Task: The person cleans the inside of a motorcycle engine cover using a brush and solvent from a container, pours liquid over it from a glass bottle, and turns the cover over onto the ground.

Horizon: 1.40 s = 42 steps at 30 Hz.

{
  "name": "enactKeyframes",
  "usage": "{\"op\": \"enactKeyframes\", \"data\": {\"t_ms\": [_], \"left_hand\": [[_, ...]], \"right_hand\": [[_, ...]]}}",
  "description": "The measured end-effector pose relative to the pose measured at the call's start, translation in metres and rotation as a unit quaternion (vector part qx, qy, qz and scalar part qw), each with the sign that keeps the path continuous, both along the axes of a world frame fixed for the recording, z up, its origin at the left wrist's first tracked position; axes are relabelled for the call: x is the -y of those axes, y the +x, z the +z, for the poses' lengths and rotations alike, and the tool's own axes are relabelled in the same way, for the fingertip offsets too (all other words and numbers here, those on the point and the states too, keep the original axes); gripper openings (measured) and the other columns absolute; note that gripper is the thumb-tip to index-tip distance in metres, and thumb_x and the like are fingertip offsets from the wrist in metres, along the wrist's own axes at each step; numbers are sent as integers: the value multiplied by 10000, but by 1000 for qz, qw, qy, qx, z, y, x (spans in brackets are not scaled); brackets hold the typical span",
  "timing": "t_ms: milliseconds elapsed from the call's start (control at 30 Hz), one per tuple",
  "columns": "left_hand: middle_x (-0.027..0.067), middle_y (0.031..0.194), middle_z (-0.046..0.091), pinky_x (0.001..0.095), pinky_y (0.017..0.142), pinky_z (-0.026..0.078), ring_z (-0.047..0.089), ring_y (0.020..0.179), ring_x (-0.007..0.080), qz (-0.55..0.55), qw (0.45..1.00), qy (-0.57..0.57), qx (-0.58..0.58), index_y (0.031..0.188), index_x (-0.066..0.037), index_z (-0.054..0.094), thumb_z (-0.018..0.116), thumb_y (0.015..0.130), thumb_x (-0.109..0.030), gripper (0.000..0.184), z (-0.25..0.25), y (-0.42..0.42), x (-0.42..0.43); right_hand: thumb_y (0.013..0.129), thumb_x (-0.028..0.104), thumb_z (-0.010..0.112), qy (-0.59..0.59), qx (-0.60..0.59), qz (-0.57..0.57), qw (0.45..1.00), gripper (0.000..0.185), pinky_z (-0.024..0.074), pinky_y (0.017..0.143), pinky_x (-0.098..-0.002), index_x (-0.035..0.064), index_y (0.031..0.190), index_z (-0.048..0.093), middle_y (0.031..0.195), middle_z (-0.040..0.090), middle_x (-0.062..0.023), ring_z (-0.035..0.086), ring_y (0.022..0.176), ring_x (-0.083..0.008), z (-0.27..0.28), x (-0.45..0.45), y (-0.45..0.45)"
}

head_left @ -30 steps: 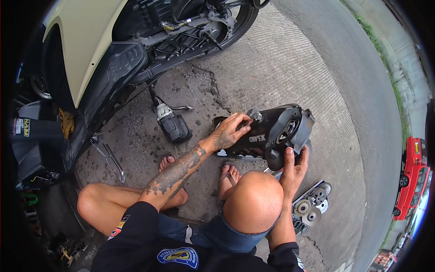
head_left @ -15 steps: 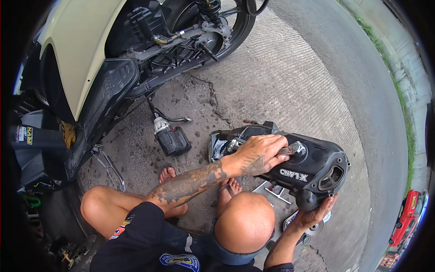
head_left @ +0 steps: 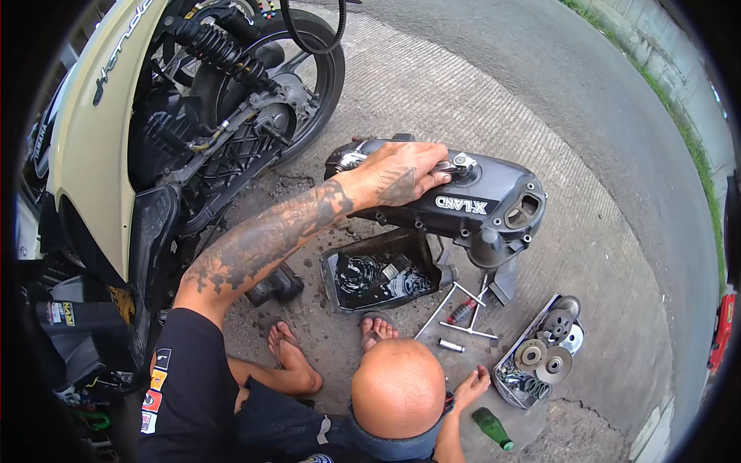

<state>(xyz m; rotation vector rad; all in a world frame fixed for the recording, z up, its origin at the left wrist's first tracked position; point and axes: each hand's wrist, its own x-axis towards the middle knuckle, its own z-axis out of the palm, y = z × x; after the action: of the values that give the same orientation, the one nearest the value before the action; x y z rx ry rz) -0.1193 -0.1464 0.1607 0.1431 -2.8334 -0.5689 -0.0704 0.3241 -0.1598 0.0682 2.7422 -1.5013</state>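
My left hand [head_left: 401, 174] is closed around a kick-start lever [head_left: 444, 167], whose end meets a bolted shaft on a black engine cover [head_left: 421, 193] marked X-LAND. The cover lies beyond a black tray [head_left: 328, 282] with dark, foamy liquid in it. Whether the cover hangs or rests on the ground, I cannot tell. My right hand [head_left: 471, 387] is low beside my right knee, fingers loosely stretched out, with nothing visible in it. Close to it are a green bottle [head_left: 492, 429] and a metal socket [head_left: 451, 346].
A T-handle wrench [head_left: 472, 332] lies right of the tray. Further right, another tray [head_left: 509, 395] holds metal discs, springs and small parts. A cordless impact wrench [head_left: 276, 285] sits partly behind my left forearm. At left stands a cream scooter [head_left: 96, 162] with its rear wheel [head_left: 333, 73] showing.
My right hand has let go of the cover's lower end and dropped down beside my knee. The cover has shifted away from me, uncovering the tray of liquid. The view has turned too.
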Motion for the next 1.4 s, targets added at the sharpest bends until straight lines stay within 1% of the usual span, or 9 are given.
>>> {"op": "enactKeyframes", "data": {"t_ms": [67, 100, 200, 333, 467, 600, 967, 1033, 1400], "left_hand": [[158, 960, 649, 490, 782, 523, 653, 937, 388, -32, 995, -91, -20, 1004, -38, 536, 594, 979, -297, 266, -6, -19, 18], [153, 958, 649, 478, 790, 525, 657, 934, 377, -38, 989, -144, -10, 998, -41, 539, 603, 970, -290, 258, -13, -30, 27], [119, 941, 648, 436, 833, 526, 668, 951, 313, -96, 965, -244, -1, 991, -56, 553, 636, 944, -305, 267, -30, -56, 55], [82, 927, 646, 400, 844, 522, 661, 949, 258, -146, 926, -345, 46, 981, -72, 564, 669, 911, -330, 288, -53, -86, 80], [55, 952, 603, 369, 890, 493, 621, 983, 222, -179, 883, -415, 127, 981, -91, 538, 674, 898, -350, 303, -78, -111, 99], [64, 938, 596, 373, 883, 492, 623, 966, 239, -164, 880, -427, 131, 984, -87, 533, 631, 933, -350, 286, -102, -144, 122], [112, 1022, 648, 428, 882, 513, 643, 1043, 301, -75, 942, -302, 122, 1092, -90, 549, 578, 981, -334, 270, -167, -214, 143], [160, 1100, 643, 472, 886, 511, 635, 1061, 361, -63, 947, -277, 147, 1089, -70, 518, 536, 1007, -339, 282, -180, -223, 142], [150, 1102, 652, 449, 946, 506, 629, 1116, 343, -47, 961, -252, 107, 1112, -95, 536, 582, 982, -341, 282, -245, -222, 154]], "right_hand": [[990, 207, 523, 180, -83, -9, 980, 307, 380, 996, -495, 28, 1228, 596, 1220, 555, -169, 511, 1160, -352, -13, 1, 3], [1012, 280, 469, 182, -82, -30, 979, 363, 332, 1037, -528, 50, 1265, 593, 1284, 522, -181, 462, 1234, -386, -16, 2, 2], [1033, 358, 413, 192, -82, -75, 975, 419, 308, 1064, -535, 66, 1274, 593, 1302, 520, -181, 454, 1264, -382, -28, 11, 9], [1048, 348, 382, 259, -64, -22, 964, 403, 286, 1094, -537, 85, 1261, 600, 1322, 517, -170, 443, 1302, -363, -54, 0, 34], [1046, 322, 382, 286, -36, -50, 956, 380, 278, 1096, -543, 89, 1267, 585, 1321, 519, -160, 439, 1314, -362, -56, 6, 36], [1041, 297, 390, 284, -53, -41, 956, 363, 271, 1108, -541, 85, 1272, 573, 1312, 525, -165, 439, 1320, -363, -56, 5, 36], [1018, 278, 412, 281, -52, -51, 957, 386, 283, 1109, -542, 30, 1274, 560, 1313, 539, -171, 460, 1301, -371, -62, 2, 36], [1012, 271, 432, 276, -59, -50, 958, 382, 286, 1108, -539, 23, 1274, 557, 1306, 544, -171, 462, 1297, -371, -59, 3, 36], [1003, 289, 477, 284, -52, -52, 956, 397, 281, 1111, -536, 37, 1301, 548, 1335, 528, -152, 452, 1296, -373, -59, 4, 36]]}}
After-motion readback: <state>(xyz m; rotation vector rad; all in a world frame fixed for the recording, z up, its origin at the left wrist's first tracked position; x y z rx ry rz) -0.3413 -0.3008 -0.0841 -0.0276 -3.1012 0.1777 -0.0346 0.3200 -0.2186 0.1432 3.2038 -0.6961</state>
